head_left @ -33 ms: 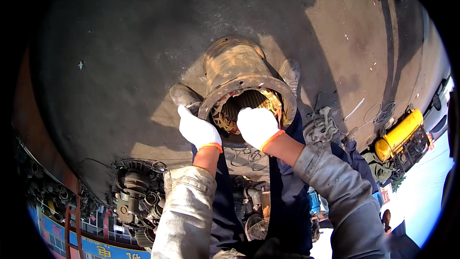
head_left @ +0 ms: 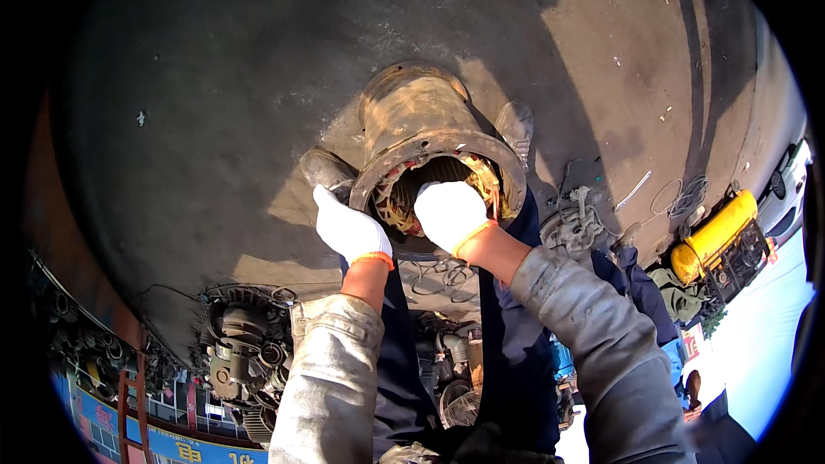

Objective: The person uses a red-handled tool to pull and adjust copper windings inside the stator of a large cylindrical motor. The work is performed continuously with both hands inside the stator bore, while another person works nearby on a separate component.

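Observation:
A rusty, cylindrical electric motor housing (head_left: 417,112) lies between my boots, its wide flanged mouth facing me. Wire windings (head_left: 488,180) with yellowish and reddish bits line the inside of the mouth. My left hand (head_left: 351,228), in a white glove with an orange cuff, is closed against the left edge of the flange; its fingertips are partly hidden. At the opening, my right hand (head_left: 451,216), gloved the same way, is closed with its fingers curled inward over the windings. What its fingers pinch is hidden behind the glove.
Boots (head_left: 328,174) flank the housing. Motor parts (head_left: 242,348) are heaped at lower left. To the right lie a pale tangled bundle (head_left: 577,225), coiled wire (head_left: 687,196) and a yellow machine (head_left: 715,236). Another person's dark-clothed leg (head_left: 640,288) shows behind my right arm.
My right hand has shifted slightly left and deeper into the housing mouth. My left hand stays at the flange. The whole view has moved a little.

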Demonstrator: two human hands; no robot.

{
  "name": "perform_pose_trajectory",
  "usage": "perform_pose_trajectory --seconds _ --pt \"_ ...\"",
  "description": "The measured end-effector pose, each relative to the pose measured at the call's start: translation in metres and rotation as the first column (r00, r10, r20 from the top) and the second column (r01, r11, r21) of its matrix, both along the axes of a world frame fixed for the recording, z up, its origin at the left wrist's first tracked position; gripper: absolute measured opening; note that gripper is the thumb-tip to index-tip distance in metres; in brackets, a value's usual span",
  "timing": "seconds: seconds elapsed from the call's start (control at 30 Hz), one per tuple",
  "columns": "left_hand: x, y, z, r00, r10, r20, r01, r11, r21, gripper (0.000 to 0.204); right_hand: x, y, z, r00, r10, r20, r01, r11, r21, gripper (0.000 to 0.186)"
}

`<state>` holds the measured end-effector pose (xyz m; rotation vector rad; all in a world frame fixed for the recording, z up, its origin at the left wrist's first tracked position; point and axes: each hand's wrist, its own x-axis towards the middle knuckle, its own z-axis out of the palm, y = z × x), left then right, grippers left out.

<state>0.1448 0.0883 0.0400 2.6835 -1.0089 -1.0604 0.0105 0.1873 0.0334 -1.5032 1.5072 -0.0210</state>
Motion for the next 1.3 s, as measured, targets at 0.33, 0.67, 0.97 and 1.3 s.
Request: perform_pose_trajectory --seconds 0.33,0.67,0.97,1.3 --pt "-0.013 -0.006 0.004 0.912 0.332 -0.24 -0.359 0.93 -0.077 0.055 0.009 -0.022 -0.009 0.994 0.046 -0.099 -0.021 0.97 0.243 0.017" --pt "-0.007 -0.005 0.009 0.94 0.293 -0.177 -0.314 0.944 -0.106 0.056 0.014 -0.026 -0.002 0.991 0.053 -0.12 -0.02 0.964 0.265 0.017" --pt "0.0 -0.003 0.002 0.937 0.267 -0.223 -0.294 0.951 -0.096 0.055 0.015 -0.012 0.022 0.978 0.078 -0.192 -0.03 0.969 0.244 0.014" --pt "-0.004 -0.005 0.004 0.9 0.329 -0.286 -0.363 0.929 -0.074 0.055 0.016 -0.024 0.004 0.984 0.082 -0.16 -0.04 0.967 0.251 0.015"
